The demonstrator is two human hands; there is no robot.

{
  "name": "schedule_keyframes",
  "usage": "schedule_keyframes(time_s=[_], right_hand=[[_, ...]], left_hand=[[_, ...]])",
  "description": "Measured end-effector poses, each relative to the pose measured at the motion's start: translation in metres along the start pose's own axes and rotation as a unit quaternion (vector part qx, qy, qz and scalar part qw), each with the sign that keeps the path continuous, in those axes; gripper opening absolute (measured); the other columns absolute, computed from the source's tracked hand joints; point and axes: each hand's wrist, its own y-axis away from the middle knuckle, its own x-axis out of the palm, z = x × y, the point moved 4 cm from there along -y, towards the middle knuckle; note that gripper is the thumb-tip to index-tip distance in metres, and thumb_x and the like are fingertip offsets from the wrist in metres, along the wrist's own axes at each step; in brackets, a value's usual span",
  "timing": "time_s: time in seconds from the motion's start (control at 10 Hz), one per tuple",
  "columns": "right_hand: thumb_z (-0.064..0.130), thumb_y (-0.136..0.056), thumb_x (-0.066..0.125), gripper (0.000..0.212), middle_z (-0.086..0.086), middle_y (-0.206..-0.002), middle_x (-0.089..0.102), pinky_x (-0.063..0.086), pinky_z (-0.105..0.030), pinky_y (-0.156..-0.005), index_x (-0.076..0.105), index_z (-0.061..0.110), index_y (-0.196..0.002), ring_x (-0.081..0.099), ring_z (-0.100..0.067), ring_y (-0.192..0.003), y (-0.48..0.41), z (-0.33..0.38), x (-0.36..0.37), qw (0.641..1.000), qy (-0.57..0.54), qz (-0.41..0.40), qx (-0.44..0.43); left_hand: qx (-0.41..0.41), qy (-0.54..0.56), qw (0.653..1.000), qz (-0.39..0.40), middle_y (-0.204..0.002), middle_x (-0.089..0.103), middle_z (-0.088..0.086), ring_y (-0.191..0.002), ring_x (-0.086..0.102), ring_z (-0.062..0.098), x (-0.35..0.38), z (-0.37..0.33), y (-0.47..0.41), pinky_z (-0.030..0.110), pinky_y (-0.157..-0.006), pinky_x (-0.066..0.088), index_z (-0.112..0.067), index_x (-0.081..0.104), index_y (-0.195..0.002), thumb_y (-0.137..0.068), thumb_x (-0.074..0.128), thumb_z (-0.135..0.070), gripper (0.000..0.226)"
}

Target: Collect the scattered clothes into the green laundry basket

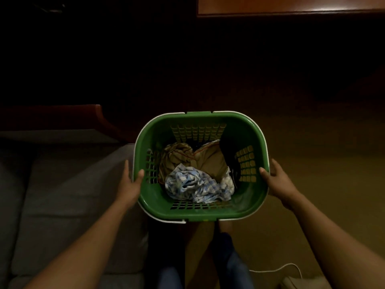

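The green laundry basket (245, 207) with a white rim is held in front of me above my legs. My left hand (130, 184) grips its left side with the thumb over the rim. On the opposite side, my right hand (278, 182) grips the same way. Inside lie a crumpled blue-and-white checked cloth (195, 185), a tan garment (208, 161) and a dark garment (229, 155) against the right wall.
A grey sofa (56, 195) with a wooden arm (100, 115) stands to the left. Brown carpet (312, 142) stretches ahead and to the right. A white cable (277, 268) lies on the floor at lower right. A wooden furniture edge (291, 7) is at the top.
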Motion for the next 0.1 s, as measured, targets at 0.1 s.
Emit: schedule_keyframes(time_s=[0.1], right_hand=[[0.035,-0.102,0.053,0.059,-0.014,-0.144,0.054,0.059,-0.044,-0.085,0.031,0.023,-0.155,0.063,-0.023,-0.107,0.0593,-0.0360,0.0060,0.996,0.086,-0.025,-0.004]], left_hand=[[0.028,0.010,1.000,0.012,-0.142,0.053,0.007,-0.130,0.054,0.024,-0.0086,0.0295,0.0759,0.034,-0.101,0.044,-0.019,0.032,-0.155,-0.098,0.063,-0.010,0.065]])
